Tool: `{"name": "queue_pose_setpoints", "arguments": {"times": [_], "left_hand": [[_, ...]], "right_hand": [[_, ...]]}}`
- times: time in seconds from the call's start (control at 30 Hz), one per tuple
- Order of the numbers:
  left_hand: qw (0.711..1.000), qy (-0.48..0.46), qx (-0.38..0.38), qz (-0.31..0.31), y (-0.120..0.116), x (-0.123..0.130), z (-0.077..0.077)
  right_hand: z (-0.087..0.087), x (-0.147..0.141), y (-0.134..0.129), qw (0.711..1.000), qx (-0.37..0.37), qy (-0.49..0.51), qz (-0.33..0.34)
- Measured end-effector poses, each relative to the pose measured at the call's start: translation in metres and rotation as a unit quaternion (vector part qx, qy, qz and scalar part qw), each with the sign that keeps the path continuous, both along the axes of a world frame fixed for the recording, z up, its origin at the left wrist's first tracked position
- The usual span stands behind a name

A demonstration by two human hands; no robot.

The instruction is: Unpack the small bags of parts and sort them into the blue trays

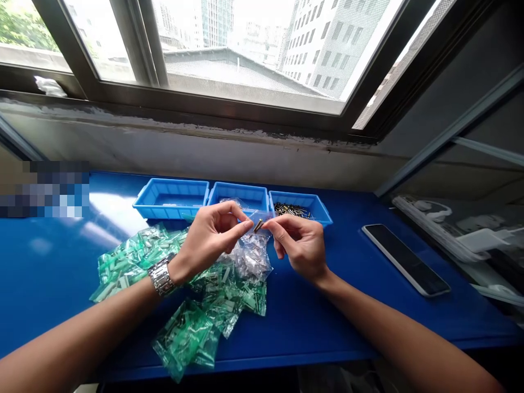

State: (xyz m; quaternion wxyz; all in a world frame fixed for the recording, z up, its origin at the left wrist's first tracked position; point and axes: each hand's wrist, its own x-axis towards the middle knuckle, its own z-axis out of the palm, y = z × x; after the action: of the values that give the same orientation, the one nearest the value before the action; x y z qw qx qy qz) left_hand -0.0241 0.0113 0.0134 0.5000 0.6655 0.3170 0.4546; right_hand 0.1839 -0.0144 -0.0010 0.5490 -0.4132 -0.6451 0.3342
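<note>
My left hand [215,229], with a metal-band watch on its wrist, is closed in a pinch at the edge of a small clear plastic bag [254,214]. My right hand [301,243] pinches a small dark and gold-coloured cylindrical part [257,225] right beside the left fingertips, at the bag. Whether the part is inside the bag or in front of it I cannot tell. Below the fingers lies a pile of clear bags [251,259] with small pieces in them. Green plastic bags [223,295] of pale and dark parts spread under and around my left hand.
Three blue trays stand in a row behind my hands: a left tray [174,213], a middle tray [210,204] and a right tray [325,215] with thin dark and gold parts [292,209]. A phone [405,259] lies right on the blue table [347,322]. A window [254,60] is behind.
</note>
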Motion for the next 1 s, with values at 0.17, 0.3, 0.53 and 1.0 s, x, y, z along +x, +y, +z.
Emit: {"name": "queue_pose_setpoints", "arguments": {"times": [0.17,0.3,0.53,1.0], "left_hand": [[1.0,0.0,-0.016,-0.004,0.001,0.0,-0.002],[0.996,0.019,0.077,0.027,0.001,0.0,-0.004],[0.964,0.054,0.245,0.089,0.004,-0.001,-0.009],[0.996,0.064,0.055,0.018,0.002,-0.002,0.003]], "right_hand": [[-0.002,0.001,0.002,1.0,-0.01,0.028,0.008],[-0.004,0.003,0.005,0.999,0.003,0.04,0.019],[-0.003,0.003,0.003,0.999,0.043,-0.012,0.001],[0.004,0.003,0.004,0.999,-0.028,-0.007,0.024]]}}
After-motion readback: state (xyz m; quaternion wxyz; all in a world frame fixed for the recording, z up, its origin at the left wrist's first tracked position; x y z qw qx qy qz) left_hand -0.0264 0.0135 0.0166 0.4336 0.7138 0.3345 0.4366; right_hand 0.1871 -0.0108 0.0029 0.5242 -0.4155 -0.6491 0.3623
